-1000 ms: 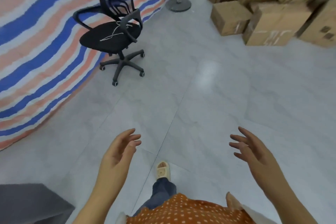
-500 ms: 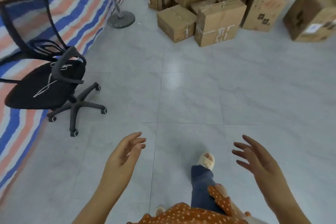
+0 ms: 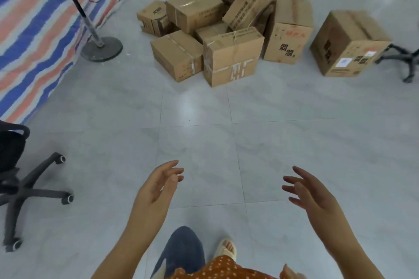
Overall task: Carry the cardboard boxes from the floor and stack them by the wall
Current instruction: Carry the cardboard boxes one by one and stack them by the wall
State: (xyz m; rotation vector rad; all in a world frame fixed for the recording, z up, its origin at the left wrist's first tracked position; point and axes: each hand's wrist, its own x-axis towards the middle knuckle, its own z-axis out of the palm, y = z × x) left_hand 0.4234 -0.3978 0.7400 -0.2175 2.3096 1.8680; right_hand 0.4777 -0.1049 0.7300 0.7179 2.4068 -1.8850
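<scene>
A heap of several brown cardboard boxes lies on the grey tiled floor ahead. Nearest to me are a taped box point(image 3: 233, 58) and a lower box point(image 3: 178, 55) to its left. A tall box point(image 3: 288, 31) stands behind them, and one big box point(image 3: 347, 44) sits apart on the right. My left hand point(image 3: 156, 188) and my right hand point(image 3: 310, 192) are held out in front of me with relaxed fingers, palms facing each other. Both hold nothing and are well short of the boxes.
A black office chair point(image 3: 20, 176) stands at the left edge. A fan stand with a round base point(image 3: 102, 48) rises by the striped tarpaulin wall point(image 3: 34, 25) on the left. Another chair base point(image 3: 405, 61) shows at the far right.
The view has swung right and closed in on the boxes, which now lie straight ahead. The office chair has slid to the left edge. Both hands stay raised and hold nothing.
</scene>
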